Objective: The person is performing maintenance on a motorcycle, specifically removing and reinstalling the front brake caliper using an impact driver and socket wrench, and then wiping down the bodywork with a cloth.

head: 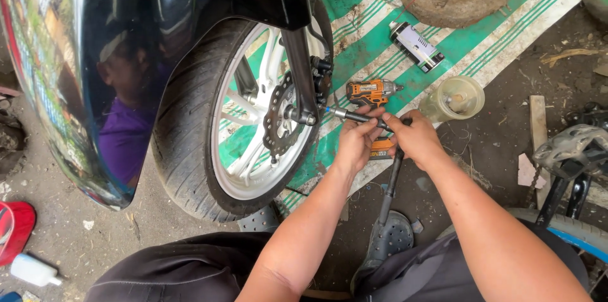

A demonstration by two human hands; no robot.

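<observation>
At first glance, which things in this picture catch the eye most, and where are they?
The white motorcycle wheel with its dark tyre fills the centre-left. Right of it, the left hand and right hand grip a long socket wrench at the axle. Behind them, an orange impact driver lies on the green striped mat.

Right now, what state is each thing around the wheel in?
Left hand: gripping the ratchet wrench's head end.
Right hand: gripping the ratchet wrench, extension on the axle nut.
Front wheel: mounted in the fork.
Impact wrench: lying unused on the mat.
Spray can: lying on its side.
Plastic jar: lying tipped.
</observation>
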